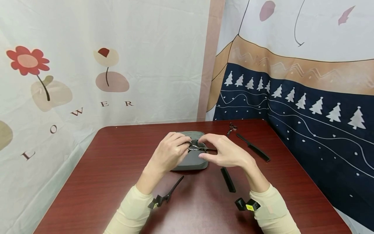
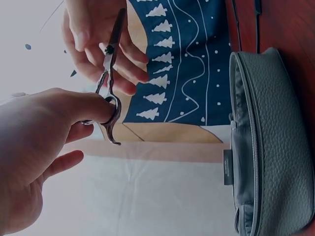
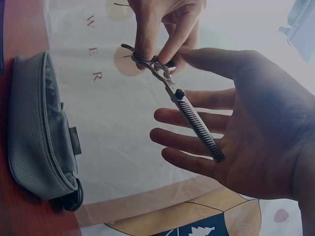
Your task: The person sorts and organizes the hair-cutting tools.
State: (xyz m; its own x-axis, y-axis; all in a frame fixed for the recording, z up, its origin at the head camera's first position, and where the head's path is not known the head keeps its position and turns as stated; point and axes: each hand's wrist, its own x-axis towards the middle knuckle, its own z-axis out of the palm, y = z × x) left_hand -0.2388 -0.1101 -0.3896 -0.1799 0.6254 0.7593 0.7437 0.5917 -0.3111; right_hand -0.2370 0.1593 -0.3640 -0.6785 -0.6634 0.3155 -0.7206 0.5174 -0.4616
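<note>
A pair of thinning scissors (image 3: 197, 123) with a toothed blade is held in the air by my left hand (image 1: 170, 150). The left thumb and fingers grip its finger rings, as the left wrist view (image 2: 112, 105) shows. My right hand (image 1: 225, 150) is spread around the blade end, fingers extended and not curled round it. In the right wrist view the blade tip lies in front of the right palm (image 3: 261, 147); whether they touch I cannot tell. Below both hands stands a grey zippered pouch (image 1: 190, 165), its mouth unzipped, as the left wrist view also shows.
Another pair of scissors (image 1: 232, 127) lies at the back of the dark red table (image 1: 131, 143). A black comb (image 1: 257, 151) is at the right, and a flat black piece (image 1: 228, 180) lies nearer. By the left wrist, a dark narrow-bladed tool (image 1: 176, 188) is partly hidden.
</note>
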